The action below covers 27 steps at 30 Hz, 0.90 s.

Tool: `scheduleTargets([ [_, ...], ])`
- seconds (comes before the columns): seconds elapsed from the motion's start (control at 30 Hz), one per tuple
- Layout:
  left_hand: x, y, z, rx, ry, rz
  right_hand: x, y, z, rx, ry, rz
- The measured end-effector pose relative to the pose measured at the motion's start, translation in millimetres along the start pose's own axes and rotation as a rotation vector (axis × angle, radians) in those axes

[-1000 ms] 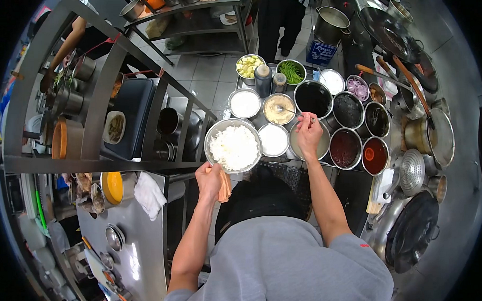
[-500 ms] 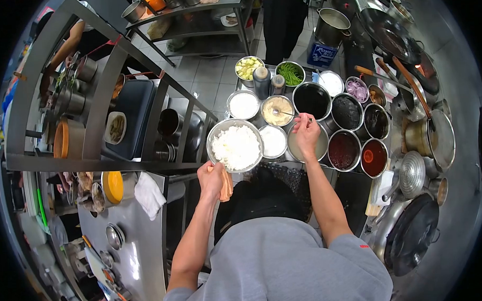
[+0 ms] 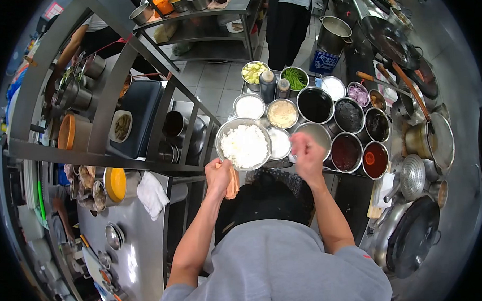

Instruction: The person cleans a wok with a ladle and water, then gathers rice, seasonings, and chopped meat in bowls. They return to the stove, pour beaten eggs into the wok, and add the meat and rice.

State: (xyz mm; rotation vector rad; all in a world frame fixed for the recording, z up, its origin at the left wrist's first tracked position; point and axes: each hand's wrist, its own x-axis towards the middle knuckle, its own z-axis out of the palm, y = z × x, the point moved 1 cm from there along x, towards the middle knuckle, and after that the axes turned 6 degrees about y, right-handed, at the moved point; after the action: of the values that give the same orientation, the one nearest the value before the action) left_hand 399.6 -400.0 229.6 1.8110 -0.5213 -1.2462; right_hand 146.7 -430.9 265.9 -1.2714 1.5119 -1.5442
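My left hand (image 3: pixel 218 178) grips the near rim of a metal bowl of white rice (image 3: pixel 245 146), with an orange cloth (image 3: pixel 232 183) pressed under the fingers. My right hand (image 3: pixel 307 157) is smeared by motion over the near edge of a pot of pale liquid (image 3: pixel 316 137); whether it holds anything cannot be made out. Beyond the rice bowl sit a bowl of beige granules (image 3: pixel 282 113) and a bowl of white powder (image 3: pixel 249 106). Another bowl of white powder (image 3: pixel 279 143) stands between the rice and the pale liquid.
Pots of dark sauce (image 3: pixel 315 105) and red sauce (image 3: pixel 346 152) stand to the right, before woks (image 3: pixel 390 39) and long-handled ladles. A metal shelf frame (image 3: pixel 87 161) rises at left. A person in dark trousers (image 3: pixel 289 29) stands beyond the bowls.
My right hand has left the spoon handle at the beige bowl and moved down toward me. The rice bowl in my left hand has shifted slightly right in view.
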Motion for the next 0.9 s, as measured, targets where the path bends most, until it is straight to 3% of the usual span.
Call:
scheduleTargets([
  [0.03,-0.3,2.7,0.9,0.001,-0.009,0.0,-5.0,-8.2,2.7,-0.194,-0.157,-0.227],
  [0.1,-0.6,7.0,1.6,-0.043,-0.045,-0.015,0.0,-11.4,5.8,-0.233,-0.106,-0.363],
  [0.17,-1.0,7.3,-5.7,-0.038,-0.074,0.007,13.7,-0.4,6.5,-0.296,0.16,-0.215],
  [0.23,-1.0,6.5,-17.0,-0.021,-0.122,0.031,28.6,21.5,15.5,-0.365,0.236,-0.126],
  [0.37,-1.4,-2.2,-58.3,0.064,-0.15,0.111,30.6,134.9,32.4,-0.555,0.083,-0.222],
  [0.4,4.7,-11.6,-73.1,0.019,-0.147,0.107,31.0,140.5,34.8,-0.576,0.036,-0.21],
  [0.47,-1.0,-8.7,-91.5,-0.009,-0.212,0.089,17.5,128.5,38.9,-0.435,0.174,-0.132],
  [0.5,-10.1,-2.4,-97.5,-0.028,-0.222,0.033,16.1,116.5,34.2,-0.527,0.058,-0.088],
  [0.57,-29.8,6.7,-115.4,-0.017,-0.319,0.021,-12.7,86.9,25.1,-0.65,0.149,-0.123],
  [0.67,-8.9,-18.4,-150.8,0.045,-0.39,0.035,-76.1,10.4,-5.4,-0.571,0.424,-0.1],
  [0.77,-6.0,-44.9,-183.6,0.081,-0.434,0.003,-186.3,-41.8,-74.9,-0.696,0.616,-0.063],
  [0.8,-4.6,-49.1,-195.1,0.119,-0.421,-0.015,-227.5,-45.4,-100.9,-0.707,0.723,0.047],
  [0.83,-1.6,-56.0,-206.6,0.121,-0.43,-0.011,-270.9,-50.0,-126.7,-0.933,0.881,0.037],
  [0.9,0.1,-71.2,-226.0,0.093,-0.424,-0.046,-360.7,-41.1,-175.8,-1.205,1.109,0.346],
])
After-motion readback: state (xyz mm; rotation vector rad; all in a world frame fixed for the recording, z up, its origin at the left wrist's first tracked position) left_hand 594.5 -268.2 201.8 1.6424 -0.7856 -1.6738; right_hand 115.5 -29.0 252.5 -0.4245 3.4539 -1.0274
